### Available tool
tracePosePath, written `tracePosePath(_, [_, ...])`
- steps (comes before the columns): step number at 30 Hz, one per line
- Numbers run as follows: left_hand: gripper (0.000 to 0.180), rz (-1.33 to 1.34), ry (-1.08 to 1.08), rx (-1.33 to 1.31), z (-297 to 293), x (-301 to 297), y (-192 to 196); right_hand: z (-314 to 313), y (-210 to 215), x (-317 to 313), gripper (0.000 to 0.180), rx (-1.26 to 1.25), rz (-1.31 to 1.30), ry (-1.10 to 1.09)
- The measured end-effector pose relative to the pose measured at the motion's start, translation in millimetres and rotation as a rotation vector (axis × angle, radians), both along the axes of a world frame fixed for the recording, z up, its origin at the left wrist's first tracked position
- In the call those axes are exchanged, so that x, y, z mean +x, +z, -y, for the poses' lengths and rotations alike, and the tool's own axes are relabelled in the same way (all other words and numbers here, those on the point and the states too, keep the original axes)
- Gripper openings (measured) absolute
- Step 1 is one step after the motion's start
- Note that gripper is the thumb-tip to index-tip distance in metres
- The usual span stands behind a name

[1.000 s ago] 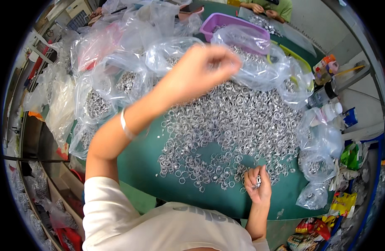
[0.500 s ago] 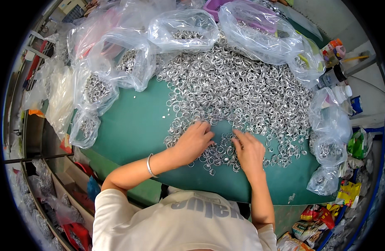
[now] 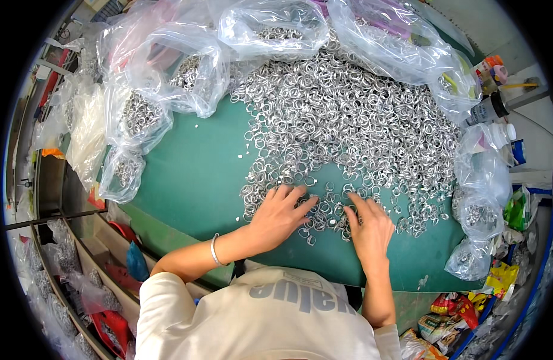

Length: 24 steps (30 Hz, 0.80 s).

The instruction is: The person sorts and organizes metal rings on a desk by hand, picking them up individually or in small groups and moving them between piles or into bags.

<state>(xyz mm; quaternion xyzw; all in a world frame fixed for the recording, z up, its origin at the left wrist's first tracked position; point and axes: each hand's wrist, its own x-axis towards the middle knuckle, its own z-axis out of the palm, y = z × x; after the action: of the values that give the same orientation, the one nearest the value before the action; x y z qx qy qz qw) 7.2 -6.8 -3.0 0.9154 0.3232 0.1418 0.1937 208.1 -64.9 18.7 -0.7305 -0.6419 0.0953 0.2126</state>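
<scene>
Head view, nearest first: the left hand point(image 3: 278, 217) lies palm-down with fingers spread flat on the near edge of the heap of metal rings point(image 3: 348, 126), gripping nothing. Just beside it the right hand point(image 3: 370, 228) also rests flat — fingers loosely extended onto the same thin, shiny silver loops. Under them lies a smooth green table point(image 3: 186, 180). Farther off, crinkled clear plastic bags point(image 3: 168, 72) — some holding more rings — ring the pile's far and left sides.
</scene>
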Motion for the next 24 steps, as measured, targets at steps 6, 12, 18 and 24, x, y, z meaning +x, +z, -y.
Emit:
tracePosePath(6, [0.026, 0.089, 0.12, -0.076, 8.3, -33.6, 1.6, 15.2, -0.6, 18.0, 0.009, -0.091, 0.047, -0.158])
tracePosePath(12, [0.026, 0.009, 0.331, -0.047, 11.1, -44.5, 11.8, 12.6, 8.2, -4.6, 0.014, -0.089, -0.047, -0.038])
tracePosePath(18, [0.031, 0.082, 0.242, -0.014, 10.5, -33.2, -0.1, 3.3, -6.9, -42.2, 0.021, -0.101, -0.031, 0.27])
tracePosePath(24, [0.028, -0.009, 0.402, 0.0, 9.5, -62.4, 4.5, 12.6, -6.1, -16.4, 0.006, -0.109, 0.092, 0.033])
